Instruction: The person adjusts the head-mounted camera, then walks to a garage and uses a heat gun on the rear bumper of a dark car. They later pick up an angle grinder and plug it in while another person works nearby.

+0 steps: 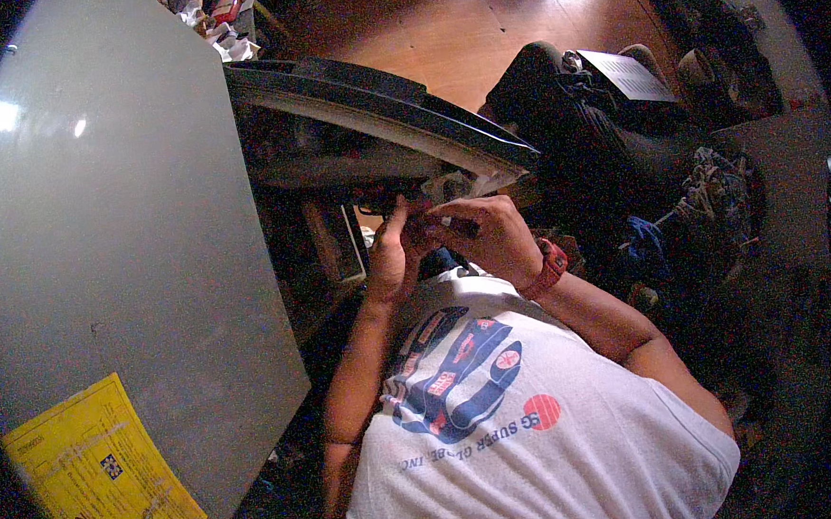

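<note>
My left hand [393,258] and my right hand [492,236] meet in front of my body, just above the hem of a white printed shirt [538,395]. Between their curled fingers is a small dark thing, partly reddish; shadow and fingers hide its kind. The right fingers bend down over it, while the left thumb points up beside it. A red wristwatch [551,264] is on my right wrist. Just beyond both hands runs a dark, curved-edged panel [377,95] with a pale strip along its underside.
A large grey metal surface [128,229] with a yellow printed sheet [105,473] rises on the left. Another person's dark-clothed legs [569,122] and a white paper [626,75] are at the far right. Tangled cloth or yarn [711,194] lies nearer. Brown floor [486,17] shows behind.
</note>
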The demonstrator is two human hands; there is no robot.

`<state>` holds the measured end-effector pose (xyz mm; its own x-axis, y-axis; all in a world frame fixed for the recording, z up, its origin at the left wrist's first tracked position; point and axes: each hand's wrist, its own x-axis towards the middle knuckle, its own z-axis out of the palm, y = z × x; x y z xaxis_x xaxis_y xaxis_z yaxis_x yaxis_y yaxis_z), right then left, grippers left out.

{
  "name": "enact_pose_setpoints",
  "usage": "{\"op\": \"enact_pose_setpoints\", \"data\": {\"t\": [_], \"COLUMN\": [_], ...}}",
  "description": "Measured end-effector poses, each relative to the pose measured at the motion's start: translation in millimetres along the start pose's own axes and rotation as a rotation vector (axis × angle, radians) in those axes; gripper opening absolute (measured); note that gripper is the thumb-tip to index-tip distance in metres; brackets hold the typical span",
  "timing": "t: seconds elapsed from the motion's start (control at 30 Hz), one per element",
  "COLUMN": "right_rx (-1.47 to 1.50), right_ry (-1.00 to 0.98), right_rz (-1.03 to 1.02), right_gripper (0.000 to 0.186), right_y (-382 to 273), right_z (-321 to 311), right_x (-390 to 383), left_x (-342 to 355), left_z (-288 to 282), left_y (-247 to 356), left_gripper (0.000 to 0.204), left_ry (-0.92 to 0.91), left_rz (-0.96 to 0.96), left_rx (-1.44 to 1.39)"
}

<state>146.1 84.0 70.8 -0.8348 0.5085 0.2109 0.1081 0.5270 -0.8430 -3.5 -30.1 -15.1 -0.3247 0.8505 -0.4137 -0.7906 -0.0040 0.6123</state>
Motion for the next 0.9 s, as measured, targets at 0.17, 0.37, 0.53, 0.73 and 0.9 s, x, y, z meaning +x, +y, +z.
{"op": "enact_pose_setpoints", "data": {"t": [0.17, 0.37, 0.53, 0.73, 0.9], "right_rx": [-0.662, -0.397, -0.466, -0.479, -0.336], "right_ry": [0.033, 0.229, 0.242, 0.145, 0.15], "right_rz": [0.041, -0.081, -0.103, -0.097, 0.058], "right_gripper": [0.018, 0.023, 0.022, 0.027, 0.025], "right_y": [32, 59, 64, 56, 44], "right_z": [8, 30, 37, 14, 8], "right_x": [0, 8, 16, 11, 5], "left_x": [-12, -16, -14, -2, 7], "left_z": [-3, 7, 11, 10, 8], "left_y": [-8, 2, 10, 7, 12], "left_gripper": [0.032, 0.04, 0.038, 0.033, 0.025], "left_ry": [0.242, 0.268, 0.274, 0.245, 0.197], "left_rz": [0.18, 0.578, 0.614, 0.713, 0.743], "left_rx": [0.397, 1.094, 1.111, 1.095, 1.068]}}
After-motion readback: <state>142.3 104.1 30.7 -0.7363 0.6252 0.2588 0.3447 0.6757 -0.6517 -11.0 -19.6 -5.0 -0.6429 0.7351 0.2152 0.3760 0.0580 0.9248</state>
